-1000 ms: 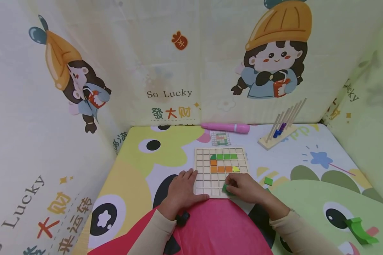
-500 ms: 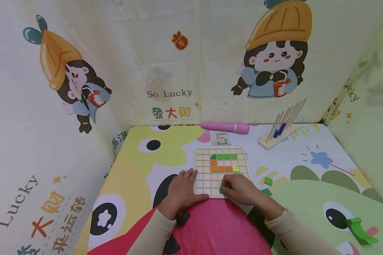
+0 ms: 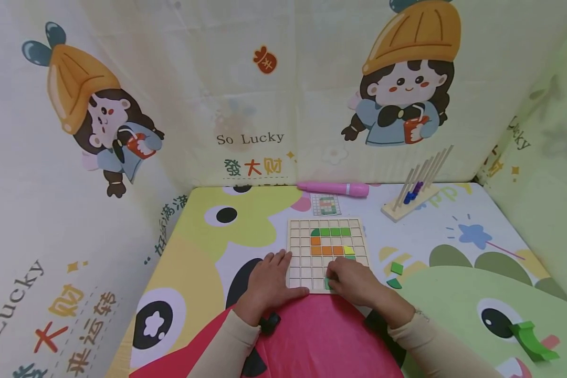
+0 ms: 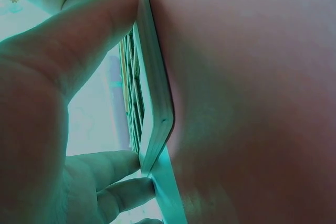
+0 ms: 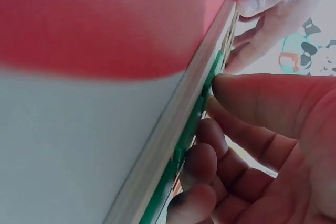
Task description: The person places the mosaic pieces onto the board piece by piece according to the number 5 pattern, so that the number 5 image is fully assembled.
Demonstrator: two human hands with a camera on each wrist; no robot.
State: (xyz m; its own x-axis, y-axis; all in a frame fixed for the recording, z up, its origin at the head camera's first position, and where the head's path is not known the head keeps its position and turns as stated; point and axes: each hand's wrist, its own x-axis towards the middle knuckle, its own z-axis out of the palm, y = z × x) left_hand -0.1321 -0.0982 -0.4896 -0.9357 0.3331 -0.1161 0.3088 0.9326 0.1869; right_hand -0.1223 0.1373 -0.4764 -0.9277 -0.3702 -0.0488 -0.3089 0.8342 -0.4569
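Note:
A wooden grid board (image 3: 306, 274) lies on the table, with green, orange and yellow tiles set in its upper cells. My left hand (image 3: 270, 283) rests at its near left corner, thumb along the near edge and straight fingers at the left side. On the near row, my right hand (image 3: 359, 282) has curled fingers, with thumb and forefinger at a green tile (image 3: 328, 284). The right wrist view shows the thumb touching that green tile (image 5: 211, 74), and more green tiles (image 5: 190, 124) in line along the board's edge; the hand hides these in the head view.
Right of the board lie a loose green square tile (image 3: 397, 268) and a rounded green tile (image 3: 394, 283). Behind it are a small pattern card (image 3: 326, 205) and a pink pen (image 3: 333, 189). A wooden peg stand (image 3: 408, 202) with blue and purple pieces is at the back right.
My right hand has shifted slightly left with the green tile, which now lies lower on the board's near row. A rounded green tile to the right came into fuller view. The left hand stays put.

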